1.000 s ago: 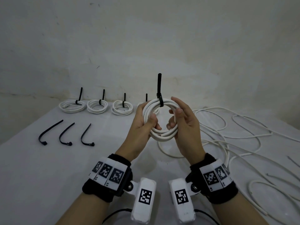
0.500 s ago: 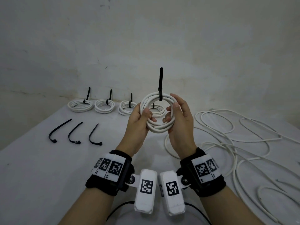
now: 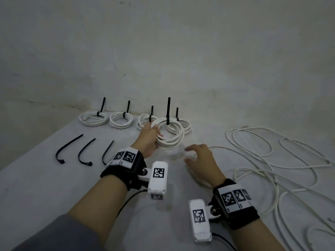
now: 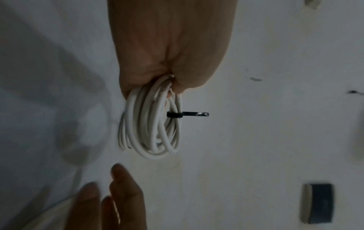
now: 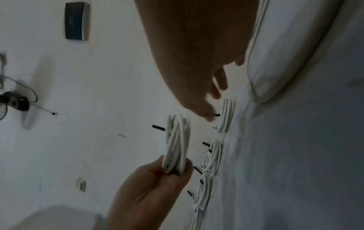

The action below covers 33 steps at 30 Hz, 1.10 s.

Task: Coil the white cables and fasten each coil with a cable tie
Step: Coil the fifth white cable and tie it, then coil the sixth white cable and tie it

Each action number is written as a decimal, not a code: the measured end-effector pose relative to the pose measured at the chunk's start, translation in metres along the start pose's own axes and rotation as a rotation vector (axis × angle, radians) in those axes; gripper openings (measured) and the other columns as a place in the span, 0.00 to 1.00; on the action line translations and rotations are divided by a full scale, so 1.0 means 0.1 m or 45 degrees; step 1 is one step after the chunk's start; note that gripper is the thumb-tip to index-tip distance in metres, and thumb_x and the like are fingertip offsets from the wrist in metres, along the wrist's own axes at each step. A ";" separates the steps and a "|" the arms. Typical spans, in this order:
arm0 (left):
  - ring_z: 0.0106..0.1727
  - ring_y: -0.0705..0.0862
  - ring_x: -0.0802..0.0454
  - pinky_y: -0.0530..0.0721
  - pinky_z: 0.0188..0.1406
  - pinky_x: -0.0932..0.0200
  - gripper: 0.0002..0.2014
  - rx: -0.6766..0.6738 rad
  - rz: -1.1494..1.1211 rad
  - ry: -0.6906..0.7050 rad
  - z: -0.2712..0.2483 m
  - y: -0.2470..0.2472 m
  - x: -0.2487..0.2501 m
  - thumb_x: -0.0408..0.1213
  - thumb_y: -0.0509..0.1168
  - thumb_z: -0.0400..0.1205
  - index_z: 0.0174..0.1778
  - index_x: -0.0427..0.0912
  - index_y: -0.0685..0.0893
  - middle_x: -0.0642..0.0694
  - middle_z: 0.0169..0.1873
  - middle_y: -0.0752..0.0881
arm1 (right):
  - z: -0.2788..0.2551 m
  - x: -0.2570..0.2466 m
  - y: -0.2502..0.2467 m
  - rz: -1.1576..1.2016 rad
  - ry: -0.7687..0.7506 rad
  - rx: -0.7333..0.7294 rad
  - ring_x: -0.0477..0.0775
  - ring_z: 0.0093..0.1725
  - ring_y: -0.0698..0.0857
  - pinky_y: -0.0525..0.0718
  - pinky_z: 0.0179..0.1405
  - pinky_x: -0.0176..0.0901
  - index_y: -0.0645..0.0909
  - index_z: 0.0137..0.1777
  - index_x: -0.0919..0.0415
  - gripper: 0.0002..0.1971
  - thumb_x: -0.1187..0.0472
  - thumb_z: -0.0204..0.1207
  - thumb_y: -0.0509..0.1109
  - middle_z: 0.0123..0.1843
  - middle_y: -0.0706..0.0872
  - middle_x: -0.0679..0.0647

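The tied coil (image 3: pixel 169 132) hangs upright in the left hand (image 3: pixel 149 140) — fingers (image 5: pixel 178 172) curled round its near-left rim, black cable tie (image 3: pixel 168 110) on the rim, tail pointing up, beyond the fingers. The gap in the row lies beyond them, right of the four finished coils (image 3: pixel 93 119). The right hand (image 3: pixel 200 158), relaxed and holding nothing, hovers nearer the loose cables (image 3: pixel 272 160).

The left hand (image 4: pixel 173 46) is gripping a white cable coil (image 4: pixel 149 124) at its top, the loops hanging below the curled fingers. A black cable tie (image 4: pixel 187 114) is binding the coil, its tail sticking out sideways. Below the coil, blurred fingertips of the right hand (image 4: pixel 110 202) are spreading loosely, apart from it
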State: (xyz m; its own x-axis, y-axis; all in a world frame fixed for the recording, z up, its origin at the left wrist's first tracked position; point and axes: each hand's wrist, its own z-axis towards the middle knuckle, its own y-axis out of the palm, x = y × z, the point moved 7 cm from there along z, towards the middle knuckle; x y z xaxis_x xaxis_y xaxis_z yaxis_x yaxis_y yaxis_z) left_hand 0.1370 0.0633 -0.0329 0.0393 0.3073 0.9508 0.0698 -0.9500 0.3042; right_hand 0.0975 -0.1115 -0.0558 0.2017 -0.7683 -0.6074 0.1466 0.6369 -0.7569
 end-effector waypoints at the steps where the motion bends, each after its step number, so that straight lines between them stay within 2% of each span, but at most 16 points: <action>1: 0.28 0.71 0.54 0.72 0.29 0.59 0.10 0.007 0.037 -0.047 0.07 0.02 -0.06 0.33 0.47 0.89 0.54 0.40 0.74 0.45 0.30 0.69 | -0.01 0.06 0.04 -0.095 0.043 -0.066 0.58 0.64 0.72 0.68 0.58 0.38 0.80 0.61 0.54 0.15 0.61 0.74 0.72 0.61 0.72 0.56; 2: 0.28 0.70 0.53 0.72 0.28 0.59 0.10 0.016 0.088 -0.089 0.13 0.04 -0.13 0.33 0.47 0.89 0.55 0.40 0.73 0.45 0.30 0.69 | -0.01 0.12 0.06 -0.142 0.089 -0.114 0.58 0.63 0.71 0.70 0.59 0.41 0.80 0.59 0.53 0.15 0.61 0.73 0.72 0.59 0.71 0.55; 4: 0.26 0.72 0.52 0.73 0.24 0.61 0.14 0.029 0.180 -0.141 0.22 0.09 -0.24 0.31 0.46 0.89 0.66 0.36 0.73 0.45 0.29 0.70 | -0.02 0.21 0.08 -0.138 0.150 -0.158 0.55 0.57 0.75 0.75 0.59 0.45 0.79 0.51 0.49 0.10 0.61 0.72 0.72 0.52 0.71 0.51; 6: 0.21 0.77 0.53 0.75 0.25 0.61 0.17 0.034 0.234 -0.180 0.30 0.13 -0.34 0.30 0.47 0.89 0.71 0.30 0.70 0.43 0.29 0.72 | -0.01 0.28 0.07 -0.085 0.179 -0.149 0.51 0.47 0.77 0.75 0.48 0.38 0.78 0.47 0.49 0.08 0.64 0.73 0.69 0.44 0.70 0.48; 7: 0.23 0.79 0.52 0.76 0.30 0.59 0.17 0.027 0.289 -0.179 0.34 0.16 -0.37 0.30 0.47 0.89 0.71 0.28 0.70 0.42 0.31 0.74 | -0.01 0.31 0.04 -0.057 0.194 -0.126 0.50 0.43 0.76 0.73 0.41 0.32 0.78 0.46 0.51 0.09 0.67 0.73 0.68 0.42 0.69 0.47; 8: 0.30 0.82 0.49 0.77 0.38 0.55 0.17 0.005 0.396 -0.160 0.38 0.19 -0.39 0.31 0.49 0.88 0.72 0.29 0.69 0.40 0.35 0.78 | 0.00 0.33 0.02 -0.025 0.210 -0.098 0.47 0.40 0.74 0.70 0.35 0.25 0.78 0.46 0.53 0.09 0.69 0.73 0.66 0.42 0.69 0.48; 9: 0.42 0.83 0.45 0.77 0.47 0.52 0.18 -0.022 0.550 -0.134 0.40 0.21 -0.40 0.33 0.51 0.87 0.74 0.32 0.68 0.36 0.45 0.80 | 0.00 0.35 -0.01 0.004 0.222 -0.068 0.44 0.38 0.73 0.70 0.33 0.22 0.78 0.45 0.55 0.08 0.70 0.73 0.66 0.42 0.70 0.49; 11: 0.65 0.75 0.37 0.73 0.62 0.49 0.21 -0.041 0.905 -0.113 0.45 0.23 -0.44 0.37 0.53 0.86 0.76 0.38 0.65 0.32 0.67 0.72 | 0.02 0.39 -0.04 0.035 0.240 -0.022 0.41 0.36 0.71 0.70 0.33 0.18 0.80 0.47 0.59 0.08 0.71 0.72 0.66 0.44 0.72 0.52; 12: 0.71 0.70 0.35 0.71 0.66 0.48 0.22 -0.034 1.037 -0.112 0.45 0.24 -0.44 0.39 0.53 0.86 0.77 0.39 0.63 0.32 0.72 0.66 | 0.02 0.40 -0.05 0.047 0.249 -0.009 0.42 0.36 0.71 0.70 0.32 0.18 0.81 0.48 0.61 0.08 0.71 0.72 0.66 0.43 0.73 0.52; 15: 0.77 0.60 0.33 0.64 0.73 0.45 0.35 -0.096 1.441 -0.127 0.39 0.30 -0.42 0.54 0.59 0.83 0.79 0.38 0.57 0.31 0.76 0.58 | 0.02 0.42 -0.07 0.092 0.252 0.028 0.40 0.34 0.72 0.71 0.30 0.21 0.81 0.51 0.64 0.09 0.71 0.71 0.67 0.35 0.73 0.48; 18: 0.78 0.59 0.33 0.63 0.73 0.44 0.47 -0.227 1.770 -0.134 0.34 0.36 -0.42 0.66 0.63 0.75 0.78 0.36 0.57 0.31 0.76 0.59 | 0.00 0.42 -0.12 0.147 0.259 0.114 0.39 0.35 0.73 0.69 0.29 0.21 0.80 0.49 0.62 0.08 0.70 0.70 0.69 0.34 0.75 0.47; 22: 0.78 0.58 0.33 0.62 0.74 0.44 0.45 -0.302 1.817 -0.119 0.34 0.41 -0.48 0.67 0.61 0.76 0.78 0.36 0.58 0.31 0.76 0.58 | -0.01 0.43 -0.22 0.279 0.295 0.264 0.41 0.34 0.75 0.70 0.29 0.20 0.81 0.49 0.64 0.07 0.69 0.71 0.69 0.33 0.78 0.48; 24: 0.77 0.58 0.34 0.62 0.73 0.44 0.44 -0.292 1.776 -0.075 0.32 0.43 -0.51 0.65 0.60 0.77 0.79 0.38 0.56 0.31 0.75 0.59 | 0.01 0.42 -0.26 0.306 0.297 0.286 0.46 0.36 0.77 0.70 0.29 0.21 0.81 0.50 0.64 0.08 0.69 0.71 0.69 0.35 0.78 0.49; 26: 0.76 0.59 0.35 0.61 0.73 0.44 0.44 -0.294 1.739 -0.033 0.31 0.45 -0.52 0.68 0.58 0.76 0.79 0.40 0.58 0.33 0.73 0.61 | 0.03 0.40 -0.27 0.263 0.284 0.254 0.48 0.41 0.78 0.69 0.30 0.27 0.82 0.51 0.64 0.09 0.69 0.71 0.70 0.39 0.79 0.52; 29: 0.76 0.61 0.36 0.60 0.74 0.45 0.44 -0.357 1.733 0.006 0.31 0.47 -0.56 0.70 0.58 0.75 0.78 0.41 0.60 0.35 0.73 0.62 | 0.05 0.48 -0.24 0.237 0.330 0.176 0.51 0.46 0.79 0.71 0.42 0.34 0.82 0.53 0.64 0.11 0.69 0.70 0.70 0.43 0.81 0.54; 33: 0.76 0.63 0.37 0.63 0.75 0.45 0.42 -0.417 1.748 0.060 0.36 0.50 -0.62 0.65 0.61 0.76 0.78 0.40 0.60 0.36 0.74 0.63 | 0.06 0.60 -0.17 0.249 0.411 0.097 0.54 0.48 0.82 0.78 0.47 0.40 0.82 0.53 0.62 0.15 0.71 0.66 0.75 0.39 0.81 0.51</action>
State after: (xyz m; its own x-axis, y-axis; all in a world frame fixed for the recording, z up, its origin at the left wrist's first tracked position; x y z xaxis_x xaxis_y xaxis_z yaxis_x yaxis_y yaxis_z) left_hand 0.1737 -0.0016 -0.0787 -0.1475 -0.8553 0.4967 -0.2281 -0.4592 -0.8585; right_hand 0.1133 -0.1676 -0.0778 -0.0809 -0.6047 -0.7923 0.2093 0.7669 -0.6067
